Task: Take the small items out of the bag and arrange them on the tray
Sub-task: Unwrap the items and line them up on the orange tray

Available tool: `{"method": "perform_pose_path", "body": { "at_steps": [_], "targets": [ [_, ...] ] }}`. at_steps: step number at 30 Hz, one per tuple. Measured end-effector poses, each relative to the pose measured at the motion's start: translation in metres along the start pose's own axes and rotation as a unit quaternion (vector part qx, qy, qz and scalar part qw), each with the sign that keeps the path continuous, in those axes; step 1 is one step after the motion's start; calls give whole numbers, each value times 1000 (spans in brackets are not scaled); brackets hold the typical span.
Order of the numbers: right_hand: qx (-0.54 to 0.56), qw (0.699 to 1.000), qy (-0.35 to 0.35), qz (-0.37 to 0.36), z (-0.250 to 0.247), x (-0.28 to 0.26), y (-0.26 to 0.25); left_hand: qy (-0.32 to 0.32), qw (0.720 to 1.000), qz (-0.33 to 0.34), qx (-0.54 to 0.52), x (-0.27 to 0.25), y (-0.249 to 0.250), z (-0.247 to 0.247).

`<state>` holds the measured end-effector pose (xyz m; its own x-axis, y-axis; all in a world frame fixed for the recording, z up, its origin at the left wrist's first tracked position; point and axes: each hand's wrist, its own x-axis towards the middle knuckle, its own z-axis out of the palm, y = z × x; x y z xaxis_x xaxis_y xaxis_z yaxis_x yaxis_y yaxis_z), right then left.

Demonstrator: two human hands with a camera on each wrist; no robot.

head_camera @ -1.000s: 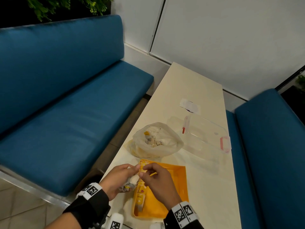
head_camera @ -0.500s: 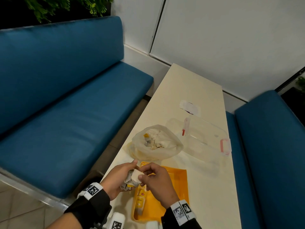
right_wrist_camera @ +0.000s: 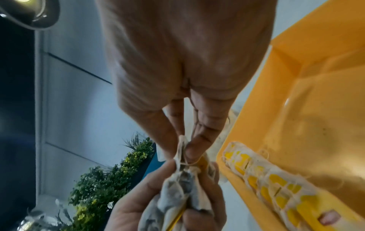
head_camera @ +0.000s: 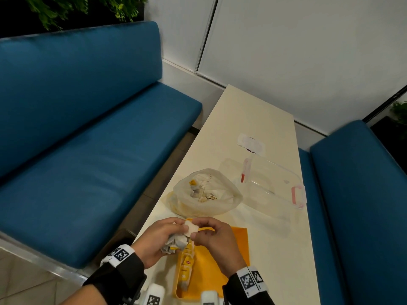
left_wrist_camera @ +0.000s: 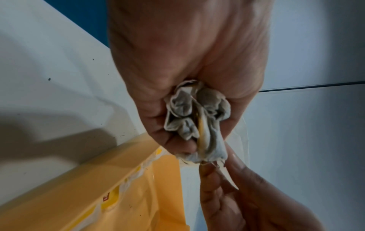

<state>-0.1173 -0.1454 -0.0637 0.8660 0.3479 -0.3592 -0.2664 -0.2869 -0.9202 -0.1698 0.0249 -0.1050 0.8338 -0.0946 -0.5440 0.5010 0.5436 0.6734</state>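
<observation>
Between blue benches, the cream counter (head_camera: 253,119) carries an open plastic bag (head_camera: 207,192) of tea bags, an orange tray (head_camera: 237,245) holding a row, while the left grip (head_camera: 158,241) clutches a bunch (left_wrist_camera: 193,118) and the right grip (head_camera: 218,241) pinches one.

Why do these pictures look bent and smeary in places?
Head view: wide lens bows the white wall panels. Left wrist view: the right hand is motion-blurred, and a dark shadow falls across the pale table. Right wrist view: lamp glare top left, soft yellow plastic tray.
</observation>
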Motion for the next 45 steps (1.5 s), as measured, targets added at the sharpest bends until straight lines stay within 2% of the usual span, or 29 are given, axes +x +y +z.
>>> {"method": "perform_pose_path", "body": {
  "at_steps": [3, 7, 10, 13, 15, 18, 21, 27, 29, 32, 41, 45],
  "targets": [
    [-110, 992, 6, -58, 0, 0, -1, 18, 1000, -1, 16, 1, 1, 1],
    [-265, 951, -8, -162, -1, 0, 2, 34, 999, -12, 29, 2, 3, 3],
    [-296, 930, 19, -218, -1, 1, 7, 36, 999, -11, 19, 2, 4, 6],
    [-291, 927, 63, -228, 0, 0, 7, 18, 1000, -15, 4, 2, 5, 4],
    [-242, 947, 70, -199, -2, 0, 3, 8, 1000, -18, -2, 2, 5, 0],
    [-84, 988, 62, -112, -8, 1, -4, 12, 1000, -17, -12, 2, 5, -2],
    [-12, 997, 53, -63, -15, 2, -8, 26, 1000, -11, -5, -1, 6, -3],
    [-36, 996, 74, -26, -30, 1, -3, 47, 998, 25, 43, -2, 5, -6],
    [-79, 994, 73, -28, -34, 2, 2, 54, 995, 36, 73, -3, 6, -6],
    [-147, 988, 28, -31, -36, -1, 5, 70, 991, 45, 101, -3, 5, -6],
    [-82, 993, -38, 78, -29, -16, 30, 116, 985, 41, 124, -4, -4, -11],
    [-111, 981, -83, 133, -21, -28, 38, 140, 974, 15, 180, -3, -13, -14]
  ]
}}
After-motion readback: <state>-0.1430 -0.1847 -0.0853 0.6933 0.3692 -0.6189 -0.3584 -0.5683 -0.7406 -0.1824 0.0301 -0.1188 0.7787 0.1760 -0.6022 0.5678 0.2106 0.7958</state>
